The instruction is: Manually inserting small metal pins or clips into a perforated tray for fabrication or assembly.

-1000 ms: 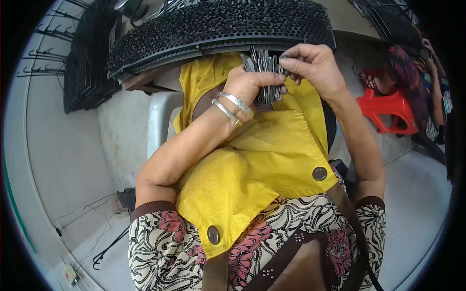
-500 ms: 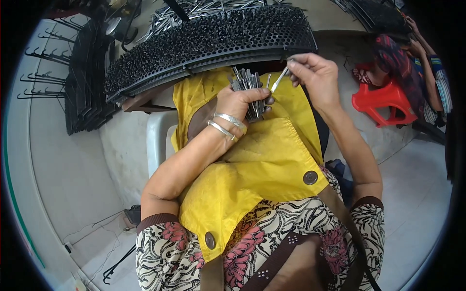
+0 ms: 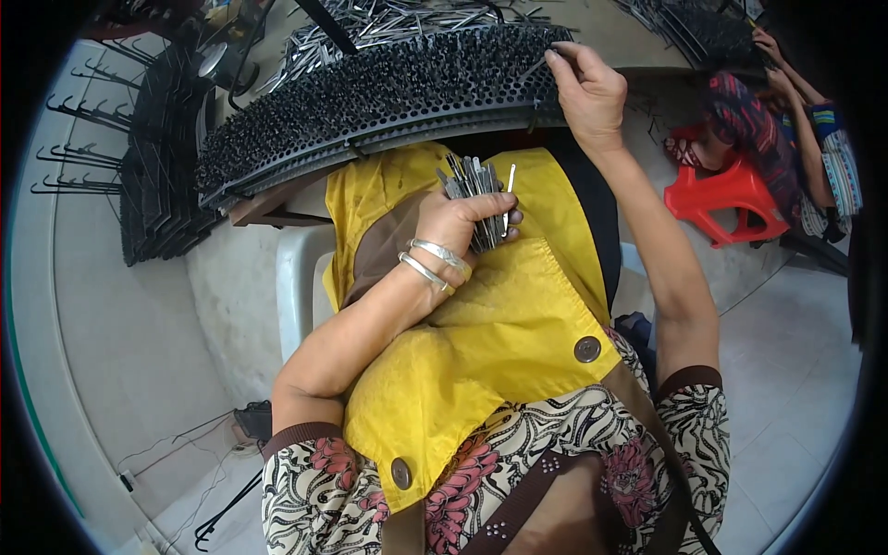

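L hand: I have it closed round a bundle of metal strips, thumb laid across the front, over the lap of the yellow apron. Strips' long axis runs roughly away from the body, upper ends fanned, lower ends poking out below the thumb. One bright strip stands slightly apart at the bundle's R side, nearly parallel to the rest.

R hand: fingers narrowed to a pinch w/ a slim metal piece btwn thumb and fingertips, at the R end of the black perforated rack. Key relation, as I read it: the piece's long axis slants from the fingertips down-left across the rack's hole-and-peg face. Free end overlaps the holes in my view; can't tell whether it touches, sits in one or hangs just above — too small and dark.

Nearness: R hand is the one at the rack. L hand w/ bundle is well apart from it, nearer the body, down-left of R hand and below the rack's front edge.

Surroundings: loose metal pile behind the rack, on the pale surface. Black hooked rods at far L, by the wall. Far R: red stool and a co-worker's forearm, both well clear of my two hands. Two silver bangles on L wrist, apart from the strips.
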A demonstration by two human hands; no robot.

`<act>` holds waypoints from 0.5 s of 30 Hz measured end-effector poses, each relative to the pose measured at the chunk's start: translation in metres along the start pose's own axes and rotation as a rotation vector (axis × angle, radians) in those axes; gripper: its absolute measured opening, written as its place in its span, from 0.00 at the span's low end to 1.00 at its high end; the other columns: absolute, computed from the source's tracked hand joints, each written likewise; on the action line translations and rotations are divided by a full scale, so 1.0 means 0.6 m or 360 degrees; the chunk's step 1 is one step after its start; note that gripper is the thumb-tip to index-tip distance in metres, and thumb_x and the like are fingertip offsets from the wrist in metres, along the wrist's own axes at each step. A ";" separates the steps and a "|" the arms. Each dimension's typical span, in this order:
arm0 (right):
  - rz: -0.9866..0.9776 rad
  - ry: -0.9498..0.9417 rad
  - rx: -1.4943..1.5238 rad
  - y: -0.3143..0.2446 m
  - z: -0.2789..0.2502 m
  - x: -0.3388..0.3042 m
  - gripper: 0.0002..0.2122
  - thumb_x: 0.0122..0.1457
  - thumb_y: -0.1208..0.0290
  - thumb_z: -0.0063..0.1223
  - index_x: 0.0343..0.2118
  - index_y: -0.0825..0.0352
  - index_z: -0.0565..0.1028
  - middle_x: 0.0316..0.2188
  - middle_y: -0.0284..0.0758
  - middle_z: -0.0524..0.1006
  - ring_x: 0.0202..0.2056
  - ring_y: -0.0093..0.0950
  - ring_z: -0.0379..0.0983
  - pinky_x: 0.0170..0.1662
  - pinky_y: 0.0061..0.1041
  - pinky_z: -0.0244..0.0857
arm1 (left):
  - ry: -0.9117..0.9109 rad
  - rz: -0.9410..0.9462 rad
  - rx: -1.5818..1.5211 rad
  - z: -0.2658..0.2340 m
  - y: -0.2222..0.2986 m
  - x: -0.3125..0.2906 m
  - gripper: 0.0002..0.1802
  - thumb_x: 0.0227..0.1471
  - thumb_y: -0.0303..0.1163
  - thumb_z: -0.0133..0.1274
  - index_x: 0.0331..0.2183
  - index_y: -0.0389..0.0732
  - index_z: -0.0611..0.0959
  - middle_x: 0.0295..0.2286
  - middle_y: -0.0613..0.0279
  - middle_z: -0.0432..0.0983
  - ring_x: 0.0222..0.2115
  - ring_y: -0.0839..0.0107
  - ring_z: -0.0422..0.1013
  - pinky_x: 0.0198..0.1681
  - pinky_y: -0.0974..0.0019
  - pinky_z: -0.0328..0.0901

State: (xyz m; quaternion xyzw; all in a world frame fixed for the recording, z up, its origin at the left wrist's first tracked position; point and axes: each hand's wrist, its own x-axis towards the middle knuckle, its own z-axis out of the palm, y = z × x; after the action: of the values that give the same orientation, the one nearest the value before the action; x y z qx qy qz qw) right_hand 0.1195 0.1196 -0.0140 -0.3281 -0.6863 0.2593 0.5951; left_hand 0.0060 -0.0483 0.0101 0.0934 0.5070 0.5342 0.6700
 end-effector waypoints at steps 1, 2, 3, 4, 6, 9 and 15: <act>-0.0131 0.0003 -0.0129 0.002 0.001 0.003 0.05 0.49 0.78 0.54 0.30 0.72 0.74 0.15 0.25 0.68 0.16 0.11 0.60 0.19 0.12 0.53 | 0.0006 0.0003 -0.0001 0.001 0.000 -0.001 0.06 0.40 0.20 0.54 0.26 0.32 0.75 0.22 0.57 0.73 0.21 0.69 0.72 0.22 0.70 0.69; -0.0263 0.0007 -0.0258 0.005 0.001 0.006 0.05 0.49 0.78 0.54 0.29 0.71 0.74 0.15 0.27 0.69 0.16 0.13 0.62 0.20 0.13 0.56 | 0.0012 0.0006 -0.0002 0.002 0.000 -0.002 0.06 0.40 0.20 0.54 0.26 0.32 0.75 0.22 0.57 0.73 0.20 0.69 0.72 0.22 0.70 0.69; -0.0266 0.0005 -0.0259 0.009 0.002 0.011 0.05 0.49 0.78 0.54 0.29 0.71 0.74 0.15 0.27 0.69 0.16 0.13 0.62 0.20 0.13 0.56 | 0.0010 0.0008 -0.0005 0.002 0.000 -0.002 0.06 0.40 0.20 0.54 0.26 0.32 0.75 0.22 0.57 0.73 0.20 0.69 0.72 0.22 0.70 0.69; -0.0407 0.0026 -0.0313 0.013 0.005 0.015 0.05 0.48 0.78 0.54 0.29 0.71 0.74 0.16 0.31 0.71 0.17 0.18 0.65 0.22 0.16 0.58 | 0.0007 0.0014 -0.0014 0.002 0.000 -0.002 0.06 0.40 0.20 0.54 0.26 0.32 0.75 0.22 0.57 0.73 0.20 0.69 0.72 0.22 0.70 0.69; -0.0551 0.0046 -0.0364 0.014 0.007 0.018 0.05 0.47 0.78 0.54 0.28 0.71 0.74 0.18 0.35 0.72 0.19 0.22 0.68 0.23 0.18 0.61 | 0.0005 0.0022 -0.0025 0.001 0.000 -0.003 0.06 0.40 0.20 0.54 0.26 0.32 0.75 0.22 0.57 0.73 0.20 0.69 0.72 0.22 0.70 0.69; -0.0574 -0.0025 -0.0461 0.008 0.006 0.025 0.04 0.46 0.79 0.53 0.27 0.71 0.73 0.21 0.39 0.74 0.23 0.29 0.72 0.27 0.21 0.63 | 0.0017 0.0010 -0.0029 0.002 0.002 -0.004 0.06 0.40 0.20 0.54 0.26 0.32 0.75 0.22 0.57 0.73 0.20 0.69 0.72 0.21 0.70 0.69; -0.0710 -0.0112 -0.0534 0.007 0.004 0.033 0.04 0.46 0.80 0.53 0.26 0.71 0.73 0.23 0.40 0.74 0.24 0.32 0.72 0.27 0.22 0.63 | 0.0023 0.0040 -0.0050 0.002 0.000 -0.003 0.06 0.39 0.20 0.54 0.26 0.32 0.75 0.22 0.57 0.73 0.20 0.69 0.72 0.21 0.70 0.69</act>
State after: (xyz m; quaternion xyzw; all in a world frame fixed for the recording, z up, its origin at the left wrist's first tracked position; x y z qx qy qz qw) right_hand 0.1162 0.1372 -0.0047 -0.2537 -0.7952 0.0158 0.5506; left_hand 0.0071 -0.0493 0.0120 0.0853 0.5021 0.5512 0.6609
